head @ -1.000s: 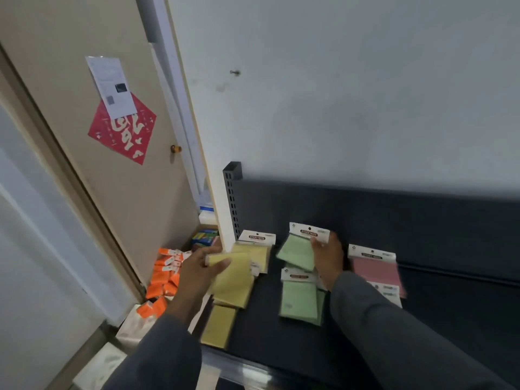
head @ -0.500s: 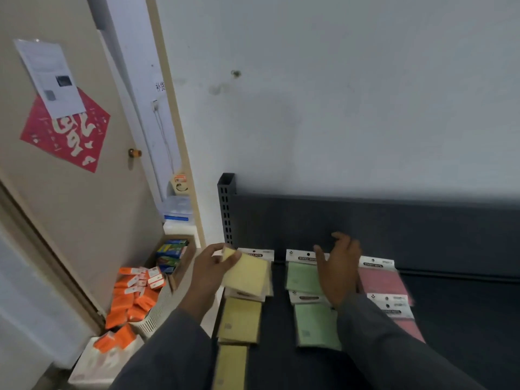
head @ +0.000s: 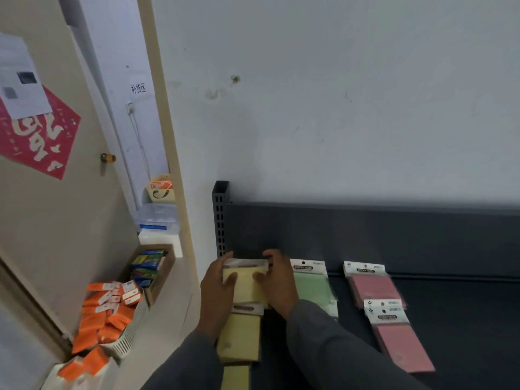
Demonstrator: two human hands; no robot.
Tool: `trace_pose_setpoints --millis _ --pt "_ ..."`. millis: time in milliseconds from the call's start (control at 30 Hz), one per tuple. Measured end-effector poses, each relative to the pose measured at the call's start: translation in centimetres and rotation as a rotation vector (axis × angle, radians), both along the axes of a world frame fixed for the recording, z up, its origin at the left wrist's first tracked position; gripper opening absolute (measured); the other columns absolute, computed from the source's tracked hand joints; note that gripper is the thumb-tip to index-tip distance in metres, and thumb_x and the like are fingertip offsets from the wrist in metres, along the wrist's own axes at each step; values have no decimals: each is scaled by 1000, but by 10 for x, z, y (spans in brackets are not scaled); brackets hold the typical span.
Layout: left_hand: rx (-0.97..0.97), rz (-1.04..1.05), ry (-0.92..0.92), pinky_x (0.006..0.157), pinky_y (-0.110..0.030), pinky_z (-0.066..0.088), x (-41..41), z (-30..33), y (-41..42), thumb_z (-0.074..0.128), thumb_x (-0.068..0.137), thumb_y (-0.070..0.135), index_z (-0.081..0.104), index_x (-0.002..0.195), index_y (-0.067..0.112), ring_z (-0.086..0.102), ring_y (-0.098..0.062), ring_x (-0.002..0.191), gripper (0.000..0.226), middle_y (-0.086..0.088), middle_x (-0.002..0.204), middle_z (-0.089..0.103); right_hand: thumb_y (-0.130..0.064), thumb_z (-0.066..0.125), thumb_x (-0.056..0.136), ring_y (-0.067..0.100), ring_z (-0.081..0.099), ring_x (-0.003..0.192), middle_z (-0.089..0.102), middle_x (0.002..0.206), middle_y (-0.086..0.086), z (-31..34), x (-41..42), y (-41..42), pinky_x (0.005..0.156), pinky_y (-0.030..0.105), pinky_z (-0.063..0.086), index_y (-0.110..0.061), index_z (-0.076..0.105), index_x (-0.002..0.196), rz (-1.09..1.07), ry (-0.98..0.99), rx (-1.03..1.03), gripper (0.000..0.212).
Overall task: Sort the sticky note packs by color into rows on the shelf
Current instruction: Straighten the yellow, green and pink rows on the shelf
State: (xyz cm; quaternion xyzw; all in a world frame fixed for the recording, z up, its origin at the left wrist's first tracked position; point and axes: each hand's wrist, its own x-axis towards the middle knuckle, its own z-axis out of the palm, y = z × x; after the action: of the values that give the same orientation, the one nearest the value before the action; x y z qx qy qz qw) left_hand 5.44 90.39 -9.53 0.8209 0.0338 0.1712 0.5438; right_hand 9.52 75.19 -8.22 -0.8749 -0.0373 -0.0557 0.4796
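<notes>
Yellow pack (head: pixel 245 282) clamped between left hand (head: pixel 216 288) and right hand (head: pixel 277 280), squared at the back of its shelf (head: pixel 464 319) row; green pack (head: pixel 312 285) and pink packs (head: pixel 377 288) alongside.

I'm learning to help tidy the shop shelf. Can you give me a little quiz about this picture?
1. True or false: both hands hold the yellow sticky note pack.
2. Which row lies between yellow and pink? A blue, B green, C orange.
3. Fill in: the shelf is ____ coloured.

Key: 1 true; 2 B; 3 dark grey.
</notes>
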Motion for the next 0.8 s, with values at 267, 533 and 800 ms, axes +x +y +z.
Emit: trace_pose_setpoints --millis 267,533,800 --pt "246 119 82 100 -40 45 4 -8 -15 62 93 6 70 115 15 48 -32 125 25 -12 134 52 -19 58 94 23 40 137 42 150 8 -17 -24 -8 113 26 28 -11 56 135 231 -34 -403 41" --pt "412 23 -331 89 -42 45 18 48 -90 65 87 9 75 100 16 56 -28 100 18 -7 106 61 -10 57 87 23 54 120 63 125 10 43 -53 -74 105 18 31 -10 65 120 -2 -233 -226 34" --pt "374 -431 -395 87 -44 51 -15 80 -320 66 86 17 72 100 24 60 -25 97 17 2 103 62 -15 59 82 3 52 80 67 92 -10 67 -119 -290 76 12 35 -28 69 94 -469 -243 -394 20"
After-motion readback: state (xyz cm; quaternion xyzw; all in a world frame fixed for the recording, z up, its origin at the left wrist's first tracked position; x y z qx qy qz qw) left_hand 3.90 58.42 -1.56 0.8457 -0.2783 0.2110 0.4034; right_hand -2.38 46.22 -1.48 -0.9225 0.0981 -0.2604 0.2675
